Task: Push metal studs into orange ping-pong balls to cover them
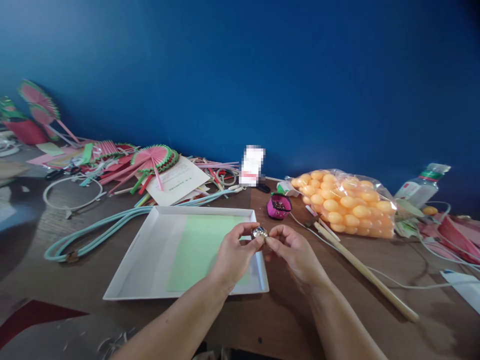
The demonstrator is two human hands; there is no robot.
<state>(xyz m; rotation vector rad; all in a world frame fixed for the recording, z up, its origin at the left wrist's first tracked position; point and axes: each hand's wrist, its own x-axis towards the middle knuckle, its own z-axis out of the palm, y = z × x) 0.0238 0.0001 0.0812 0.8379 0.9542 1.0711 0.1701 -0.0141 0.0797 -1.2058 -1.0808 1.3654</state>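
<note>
A small, shiny silver rounded piece (pixel 259 232) is pinched between the fingertips of both hands. My left hand (pixel 238 247) grips it from the left, thumb and forefinger around it. Against its right lower side the thumb and forefinger of my right hand (pixel 294 247) are pressed together. Both hands are above the right rim of a shallow white tray (pixel 144 260). Flat inside that tray lies a light green sheet (pixel 198 250), partly covered by my left hand and forearm. Just beyond my hands stands a small magenta container (pixel 278 207) with tiny dark bits in it.
At the right are a bag of orange balls (pixel 345 200), a wooden stick (pixel 367 272) and a clear bottle (pixel 422 187). Pale blue tubing (pixel 101 230) curves behind the tray. Watermelon paper fans (pixel 153 160) and papers pile up at back left. A blue wall (pixel 240 75) rises behind.
</note>
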